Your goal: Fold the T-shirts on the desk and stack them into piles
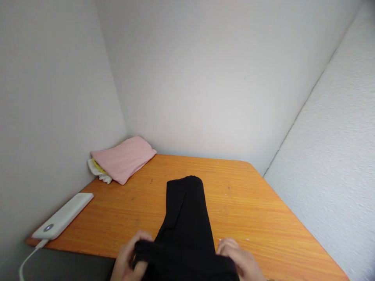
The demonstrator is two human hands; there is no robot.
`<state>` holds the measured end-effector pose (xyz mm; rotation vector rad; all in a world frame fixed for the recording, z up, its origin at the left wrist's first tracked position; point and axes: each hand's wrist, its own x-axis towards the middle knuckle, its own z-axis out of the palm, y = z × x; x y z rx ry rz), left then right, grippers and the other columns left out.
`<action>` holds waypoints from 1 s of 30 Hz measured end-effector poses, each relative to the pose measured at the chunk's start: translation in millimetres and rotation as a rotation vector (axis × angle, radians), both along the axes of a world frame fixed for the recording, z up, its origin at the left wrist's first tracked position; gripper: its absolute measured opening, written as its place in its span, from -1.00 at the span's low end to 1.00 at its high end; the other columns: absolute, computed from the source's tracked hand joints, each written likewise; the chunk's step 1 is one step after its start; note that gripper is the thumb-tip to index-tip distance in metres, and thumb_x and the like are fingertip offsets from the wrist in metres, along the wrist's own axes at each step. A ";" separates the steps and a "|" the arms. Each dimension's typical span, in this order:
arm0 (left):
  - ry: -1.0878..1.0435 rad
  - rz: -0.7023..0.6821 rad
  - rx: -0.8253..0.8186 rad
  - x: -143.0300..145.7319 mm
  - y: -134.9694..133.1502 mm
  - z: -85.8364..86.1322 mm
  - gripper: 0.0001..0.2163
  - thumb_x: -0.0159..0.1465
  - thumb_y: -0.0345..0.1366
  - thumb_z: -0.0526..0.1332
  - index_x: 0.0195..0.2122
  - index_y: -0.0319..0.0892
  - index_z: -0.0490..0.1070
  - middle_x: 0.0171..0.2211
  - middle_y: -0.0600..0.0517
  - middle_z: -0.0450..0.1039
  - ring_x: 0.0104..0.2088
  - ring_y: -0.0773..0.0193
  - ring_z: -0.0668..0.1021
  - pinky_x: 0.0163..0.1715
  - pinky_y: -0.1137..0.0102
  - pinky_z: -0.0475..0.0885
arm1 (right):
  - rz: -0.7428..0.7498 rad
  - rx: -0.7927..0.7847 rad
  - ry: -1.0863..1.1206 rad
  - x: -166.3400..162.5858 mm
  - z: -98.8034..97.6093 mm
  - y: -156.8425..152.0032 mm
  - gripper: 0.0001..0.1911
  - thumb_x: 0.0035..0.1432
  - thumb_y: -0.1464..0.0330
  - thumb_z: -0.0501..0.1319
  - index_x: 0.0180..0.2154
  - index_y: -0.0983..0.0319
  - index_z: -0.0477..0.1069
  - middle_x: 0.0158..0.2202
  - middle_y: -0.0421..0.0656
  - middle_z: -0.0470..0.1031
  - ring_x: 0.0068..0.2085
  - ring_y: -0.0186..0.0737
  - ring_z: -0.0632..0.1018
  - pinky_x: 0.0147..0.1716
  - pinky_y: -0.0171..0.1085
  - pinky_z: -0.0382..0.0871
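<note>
A black garment (187, 218) lies lengthwise on the orange wooden table (258, 210), folded into a long narrow strip that reaches from the near edge toward the middle. My left hand (129, 259) grips the garment's near left corner, fingers curled round the cloth. My right hand (240, 259) rests on the near right edge of the same garment, fingers bent against the fabric. Both hands sit at the table's front edge.
A folded pink cloth (124, 158) lies on a white and yellow one (96, 168) in the far left corner. A white power bank (63, 215) with a cable (27, 261) sits at the left edge. White walls close in on three sides.
</note>
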<state>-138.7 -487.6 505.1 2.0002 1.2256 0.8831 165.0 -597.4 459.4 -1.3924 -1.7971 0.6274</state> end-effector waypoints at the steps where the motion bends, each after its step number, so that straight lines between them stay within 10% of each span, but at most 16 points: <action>1: -0.030 0.015 -0.007 13.0 17.1 8.9 -0.66 0.30 -0.04 0.03 -0.26 -0.12 0.51 -0.34 -0.01 0.57 -0.24 0.13 0.59 -0.19 0.33 0.54 | -0.109 -0.019 0.027 0.0 16.2 11.7 -0.52 0.34 0.05 -0.09 -0.36 0.09 0.48 -0.37 -0.09 0.53 -0.29 -0.12 0.56 -0.28 -0.19 0.49; 5: -0.041 0.055 -0.032 63.0 94.5 29.1 -0.56 0.30 -0.02 0.07 0.04 -0.26 0.35 -0.11 -0.15 0.54 -0.10 0.08 0.57 -0.04 0.23 0.47 | -0.427 -0.123 -0.100 9.1 53.5 76.9 -0.58 0.36 0.06 0.00 -0.18 0.20 0.48 -0.20 -0.09 0.52 -0.20 -0.16 0.54 -0.22 -0.19 0.48; 9: 0.293 0.128 0.135 79.6 123.4 9.1 -0.33 0.33 -0.01 0.05 0.29 -0.45 0.03 0.19 -0.40 0.29 0.20 -0.07 0.39 0.19 0.08 0.28 | -0.487 -0.201 -0.215 24.1 41.0 123.5 -0.69 0.33 0.18 0.16 -0.01 0.21 0.39 0.00 -0.08 0.43 -0.09 -0.22 0.50 -0.09 -0.13 0.46; 14: 0.533 0.027 0.098 70.5 86.3 -40.0 -0.37 0.37 0.02 -0.05 0.33 -0.33 0.07 0.35 -0.29 0.04 0.36 -0.06 0.12 0.29 0.03 0.13 | -0.494 -0.292 -0.396 24.9 6.3 139.6 -0.62 0.21 0.12 0.23 -0.36 0.35 0.48 -0.33 0.07 0.52 -0.23 0.04 0.55 -0.12 0.00 0.40; 18: 0.644 -0.022 0.090 79.1 63.9 -62.5 -0.41 0.38 -0.03 -0.04 0.37 -0.21 0.02 0.40 -0.27 -0.18 0.38 -0.09 -0.01 0.29 -0.09 0.06 | -0.399 -0.263 -0.521 20.8 -9.9 143.7 -0.66 0.29 0.21 0.09 -0.21 0.34 0.48 -0.22 0.11 0.55 -0.18 0.07 0.56 -0.12 -0.06 0.39; 24: 0.675 -0.100 0.201 110.6 37.3 -53.3 -0.45 0.37 -0.09 0.01 0.36 -0.11 0.05 0.41 -0.19 -0.28 0.39 -0.15 -0.12 0.27 -0.20 -0.01 | -0.508 -0.193 -0.237 47.9 -17.7 116.5 -0.72 0.27 0.26 0.01 -0.11 0.26 0.36 -0.23 0.02 0.54 -0.21 -0.06 0.56 -0.20 -0.18 0.39; 30: 0.605 -0.648 0.168 162.7 -12.1 -36.6 -0.37 0.35 -0.20 0.09 0.39 0.12 -0.18 0.41 0.05 -0.28 0.40 -0.08 -0.13 0.26 -0.30 -0.11 | -0.727 -0.111 -0.121 125.5 -29.3 35.1 -0.71 0.28 0.09 -0.01 -0.28 0.17 0.25 -0.35 -0.09 0.48 -0.33 -0.11 0.53 -0.31 -0.20 0.38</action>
